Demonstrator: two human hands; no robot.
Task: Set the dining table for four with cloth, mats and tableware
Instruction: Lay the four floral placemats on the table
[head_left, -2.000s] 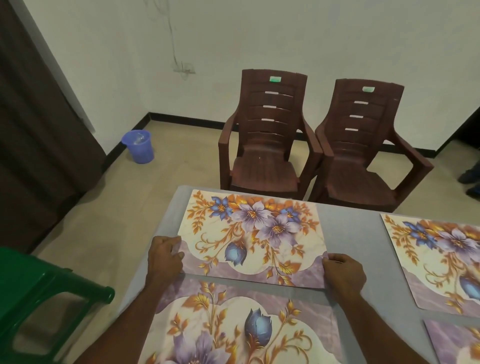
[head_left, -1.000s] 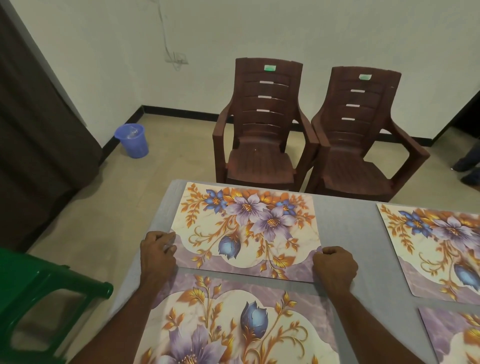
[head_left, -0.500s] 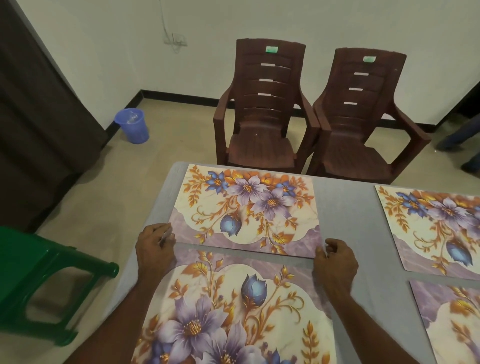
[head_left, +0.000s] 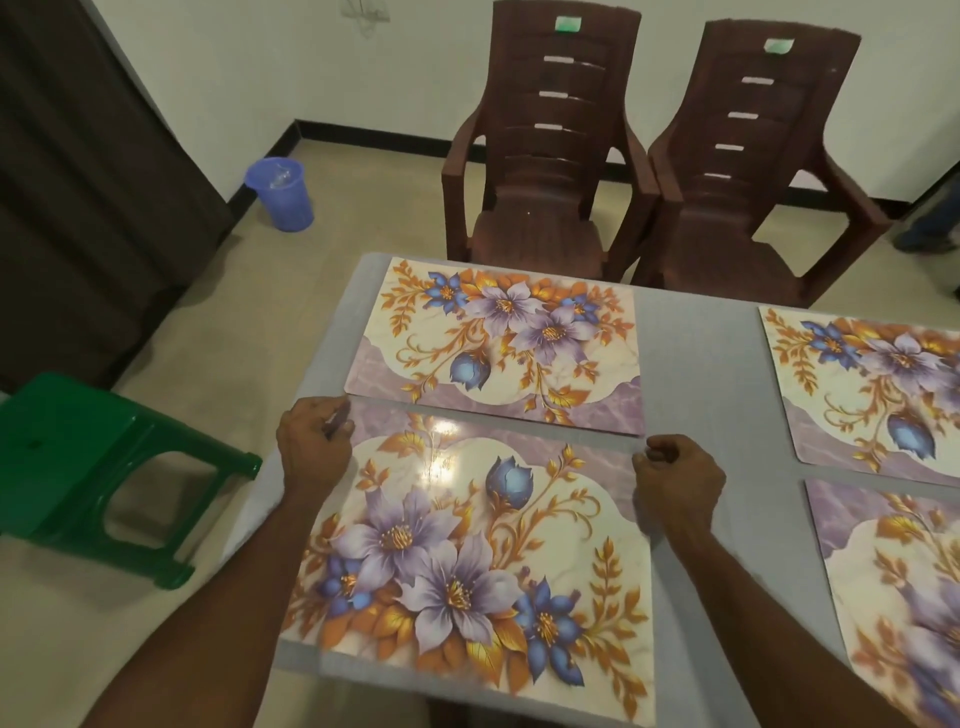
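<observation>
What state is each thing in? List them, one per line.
Near mat: flat, far corners gripped.
Far mat: flat, untouched.
Right far mat: flat.
Right near mat: flat.
Left hand: pinching near mat's corner.
Right hand: curled at other corner.
Cloth: spread.
Chairs: unoccupied.
</observation>
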